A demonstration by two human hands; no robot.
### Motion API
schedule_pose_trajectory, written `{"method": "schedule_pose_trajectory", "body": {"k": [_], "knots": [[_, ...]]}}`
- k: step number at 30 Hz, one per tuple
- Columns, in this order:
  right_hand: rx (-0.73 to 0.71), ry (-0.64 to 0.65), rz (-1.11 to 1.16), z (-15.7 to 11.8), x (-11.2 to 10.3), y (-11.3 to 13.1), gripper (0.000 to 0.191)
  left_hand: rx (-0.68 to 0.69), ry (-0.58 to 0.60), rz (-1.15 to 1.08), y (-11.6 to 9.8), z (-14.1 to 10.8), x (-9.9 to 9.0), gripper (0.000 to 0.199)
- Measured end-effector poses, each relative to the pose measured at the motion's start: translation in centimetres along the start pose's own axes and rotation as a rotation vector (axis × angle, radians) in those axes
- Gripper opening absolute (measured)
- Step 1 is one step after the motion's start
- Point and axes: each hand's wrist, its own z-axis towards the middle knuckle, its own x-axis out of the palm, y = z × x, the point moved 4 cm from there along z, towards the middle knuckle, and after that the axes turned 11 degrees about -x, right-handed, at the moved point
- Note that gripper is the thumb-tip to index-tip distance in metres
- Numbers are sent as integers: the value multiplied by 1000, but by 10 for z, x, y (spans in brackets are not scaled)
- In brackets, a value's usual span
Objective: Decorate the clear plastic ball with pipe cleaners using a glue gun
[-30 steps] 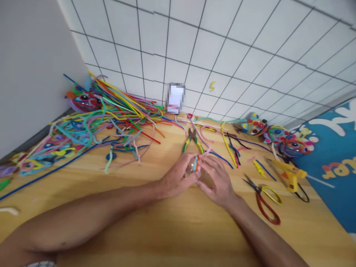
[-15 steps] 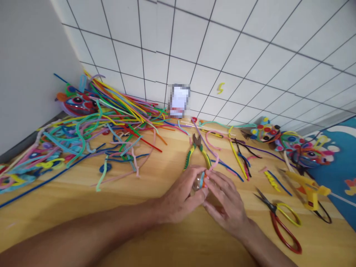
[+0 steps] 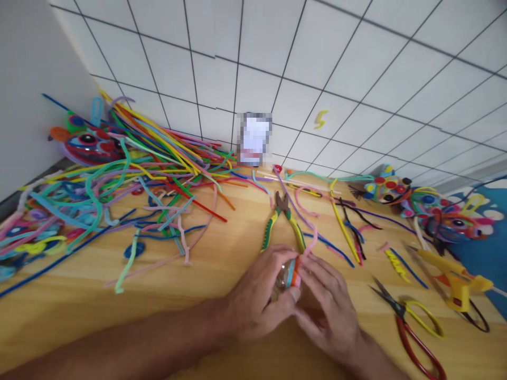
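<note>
Between my hands is a small clear rounded object [image 3: 283,275] with light blue and orange strips around it. My left hand [image 3: 261,293] grips its left side, thumb and fingers curled round it. On its right side, my right hand [image 3: 327,295] pinches a pink pipe cleaner [image 3: 312,240] against the strips; the fingertips partly hide the contact. Just beyond my hands, pliers [image 3: 282,211] with green and yellow handles lie with their handles spread.
A tangle of pipe cleaners [image 3: 91,195] covers the left. A phone [image 3: 254,140] leans on the tiled wall. Scissors [image 3: 400,309] and a yellow glue gun [image 3: 455,274] lie right. Decorated figures stand at the back left [image 3: 89,145] and right [image 3: 386,187].
The view has shifted and moved slightly closer. Both hands keep hold of the object, now turned a little so that more of its orange strip shows.
</note>
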Motion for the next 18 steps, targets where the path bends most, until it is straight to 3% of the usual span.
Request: {"method": "schedule_pose_trajectory", "body": {"k": [18], "knots": [[30, -1, 53, -2, 3, -1, 70, -3, 16, 2, 2, -1, 2, 56]]}}
